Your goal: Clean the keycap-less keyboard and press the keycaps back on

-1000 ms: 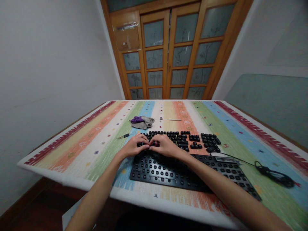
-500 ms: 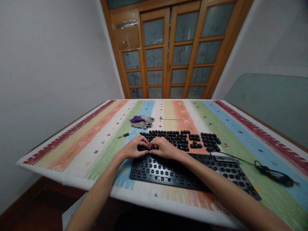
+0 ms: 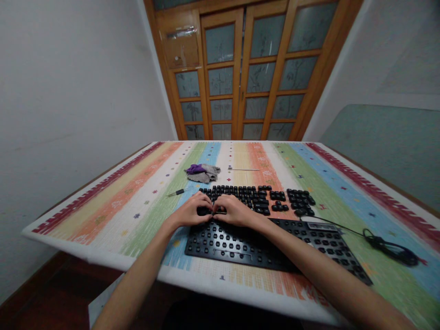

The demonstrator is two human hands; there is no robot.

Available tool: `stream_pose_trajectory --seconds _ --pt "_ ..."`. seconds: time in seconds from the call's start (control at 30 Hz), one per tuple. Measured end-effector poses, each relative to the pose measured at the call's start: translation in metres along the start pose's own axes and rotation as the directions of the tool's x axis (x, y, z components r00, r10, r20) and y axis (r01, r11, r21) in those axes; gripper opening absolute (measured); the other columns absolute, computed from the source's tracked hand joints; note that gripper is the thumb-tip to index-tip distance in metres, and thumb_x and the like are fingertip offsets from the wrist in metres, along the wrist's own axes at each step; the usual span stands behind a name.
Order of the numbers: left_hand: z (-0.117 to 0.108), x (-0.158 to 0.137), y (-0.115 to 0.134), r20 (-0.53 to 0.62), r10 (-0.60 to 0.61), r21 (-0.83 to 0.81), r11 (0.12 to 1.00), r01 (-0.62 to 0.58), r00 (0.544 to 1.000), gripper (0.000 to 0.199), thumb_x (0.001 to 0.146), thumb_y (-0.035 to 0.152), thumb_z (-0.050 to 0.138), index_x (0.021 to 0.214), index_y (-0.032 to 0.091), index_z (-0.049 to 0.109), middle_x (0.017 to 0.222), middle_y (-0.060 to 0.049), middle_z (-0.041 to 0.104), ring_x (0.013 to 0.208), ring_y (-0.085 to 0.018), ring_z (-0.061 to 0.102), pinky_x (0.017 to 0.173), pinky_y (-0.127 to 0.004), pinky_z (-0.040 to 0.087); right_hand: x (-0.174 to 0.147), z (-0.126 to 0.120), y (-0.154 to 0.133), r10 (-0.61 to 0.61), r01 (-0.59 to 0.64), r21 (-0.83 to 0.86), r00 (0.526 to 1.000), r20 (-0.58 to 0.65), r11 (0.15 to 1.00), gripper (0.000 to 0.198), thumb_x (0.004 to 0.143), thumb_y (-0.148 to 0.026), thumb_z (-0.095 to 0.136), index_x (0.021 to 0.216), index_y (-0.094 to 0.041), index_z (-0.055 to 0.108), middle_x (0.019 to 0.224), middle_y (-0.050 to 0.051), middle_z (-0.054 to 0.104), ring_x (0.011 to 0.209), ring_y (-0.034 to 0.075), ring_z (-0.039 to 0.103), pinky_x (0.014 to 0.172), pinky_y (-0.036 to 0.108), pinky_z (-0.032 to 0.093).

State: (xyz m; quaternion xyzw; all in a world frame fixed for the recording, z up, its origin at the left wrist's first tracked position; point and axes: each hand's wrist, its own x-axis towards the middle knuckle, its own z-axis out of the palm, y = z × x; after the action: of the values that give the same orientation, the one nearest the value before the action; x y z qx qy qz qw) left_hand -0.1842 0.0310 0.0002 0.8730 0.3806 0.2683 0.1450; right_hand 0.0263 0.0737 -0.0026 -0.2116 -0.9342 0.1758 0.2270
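Observation:
My left hand [image 3: 194, 210] and my right hand [image 3: 234, 211] meet at the upper left edge of a black keyboard base [image 3: 237, 254]. Fingertips and thumbs of both are pinched close together; whatever lies between them is too small and covered to make out. The base lies flat with its key sockets bare. Just behind it, loose black keycaps [image 3: 259, 201] are laid out in keyboard order on the cloth, and my fingers hide some on the left.
Left of the keycaps lies a small black-handled tool with wire ends [image 3: 179, 192]. Farther back are a grey and purple rag [image 3: 206, 175] and a thin rod [image 3: 244, 170]. A coiled black cable [image 3: 392, 250] rests at right on the striped tablecloth [image 3: 134, 197].

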Motion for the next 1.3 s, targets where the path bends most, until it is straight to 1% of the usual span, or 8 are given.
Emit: stream_pose_trajectory --seconds 0.17,0.3,0.6,0.9,1.07,1.3 --pt "0.0003 -0.0001 -0.0007 0.009 -0.007 0.006 1.0 0.007 1.0 0.01 0.082 0.023 0.067 0.089 0.019 0.073 0.098 -0.006 0.069 0.099 -0.022 0.059 0.093 -0.037 0.046 -0.0004 -0.0011 -0.0007 -0.025 0.025 0.006 1.0 0.008 1.0 0.011 0.075 -0.009 0.074 0.084 -0.016 0.072 0.085 0.006 0.072 0.085 0.02 0.064 0.078 0.03 0.046" --pt "0.0003 -0.0001 0.0003 0.012 -0.025 0.014 1.0 0.025 1.0 0.01 0.081 0.021 0.066 0.089 0.02 0.072 0.098 -0.005 0.069 0.099 -0.022 0.058 0.093 -0.037 0.047 -0.0005 -0.0012 -0.0015 -0.014 0.014 0.007 1.0 0.003 1.0 0.013 0.075 -0.008 0.074 0.083 -0.017 0.073 0.082 0.004 0.072 0.083 0.019 0.063 0.078 0.03 0.046" --pt "0.0009 0.0002 0.0012 0.002 -0.014 0.023 1.0 0.014 1.0 0.009 0.08 0.02 0.067 0.088 0.02 0.071 0.097 -0.005 0.069 0.097 -0.021 0.059 0.092 -0.037 0.047 -0.0005 -0.0064 -0.0053 -0.031 0.031 -0.026 1.0 0.002 0.999 0.013 0.074 -0.006 0.076 0.08 -0.018 0.074 0.08 0.004 0.07 0.079 0.018 0.06 0.072 0.028 0.044" --pt "0.0005 0.0004 0.0018 -0.003 -0.02 0.012 1.0 0.02 1.0 0.008 0.079 0.021 0.066 0.086 0.019 0.069 0.096 -0.005 0.069 0.096 -0.021 0.058 0.091 -0.036 0.046 -0.0006 -0.0026 -0.0023 -0.078 0.077 -0.054 0.997 -0.004 0.996 0.012 0.074 -0.006 0.076 0.078 -0.017 0.074 0.077 0.005 0.07 0.077 0.019 0.058 0.07 0.027 0.043" --pt "0.0003 0.0005 0.0025 0.012 -0.037 0.001 0.999 0.037 0.999 0.008 0.08 0.025 0.067 0.085 0.02 0.07 0.096 -0.005 0.069 0.095 -0.021 0.058 0.092 -0.037 0.045 -0.001 -0.0021 -0.0031 -0.084 0.084 -0.072 0.996 0.007 0.994 0.013 0.074 -0.004 0.073 0.078 -0.017 0.073 0.076 0.005 0.069 0.076 0.018 0.057 0.069 0.027 0.042" --pt "-0.0001 0.0003 0.0007 0.035 -0.034 0.018 0.999 0.033 0.999 0.009 0.081 0.024 0.066 0.087 0.02 0.072 0.097 -0.005 0.069 0.096 -0.022 0.059 0.094 -0.038 0.046 -0.0014 0.0029 -0.0038 -0.067 0.066 -0.09 0.998 -0.006 0.994 0.013 0.075 -0.005 0.071 0.079 -0.017 0.074 0.076 0.006 0.07 0.077 0.019 0.059 0.068 0.027 0.043"
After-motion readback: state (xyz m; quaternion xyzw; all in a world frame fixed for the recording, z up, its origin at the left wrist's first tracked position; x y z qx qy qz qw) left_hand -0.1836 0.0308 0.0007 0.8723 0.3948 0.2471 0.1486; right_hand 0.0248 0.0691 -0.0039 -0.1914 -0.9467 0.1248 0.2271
